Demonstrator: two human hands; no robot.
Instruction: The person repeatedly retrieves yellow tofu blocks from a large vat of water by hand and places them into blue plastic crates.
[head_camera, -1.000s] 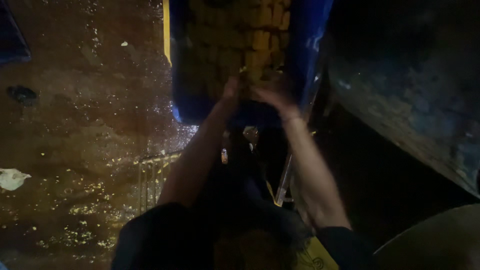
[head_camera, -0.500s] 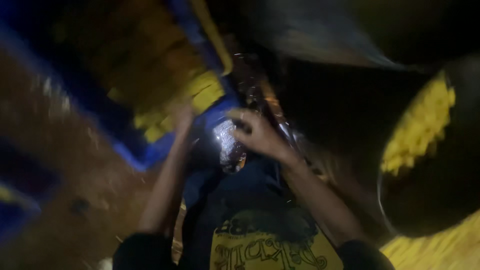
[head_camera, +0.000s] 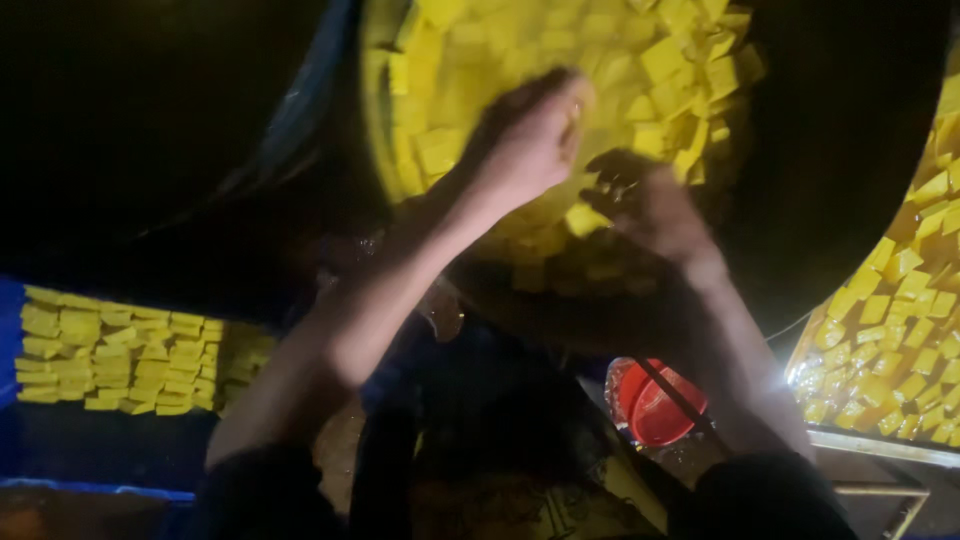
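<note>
Large round dark tub (head_camera: 385, 150) far centre, packed with small yellow cube-shaped blocks (head_camera: 655, 55); its top and right rim are cut off or lost in darkness. Second container of yellow cubes (head_camera: 895, 330) at right edge, only partly in frame, with a metal edge below. Blue crate of stacked yellow slabs (head_camera: 120, 360) near left, cut by the left border, dim. Red plastic bowl (head_camera: 655, 400) near right of centre, crossed by a dark rod, lower part hidden behind the arm. Left hand (head_camera: 530, 135) rests down on the cubes in the tub, fingers bent, blurred; can't tell if it grips any. Right hand (head_camera: 645, 200) just beside it at the tub's near edge, in shadow, fingers curled around the cubes; grip unclear. Dark clothing fills the near centre, details unreadable.
</note>
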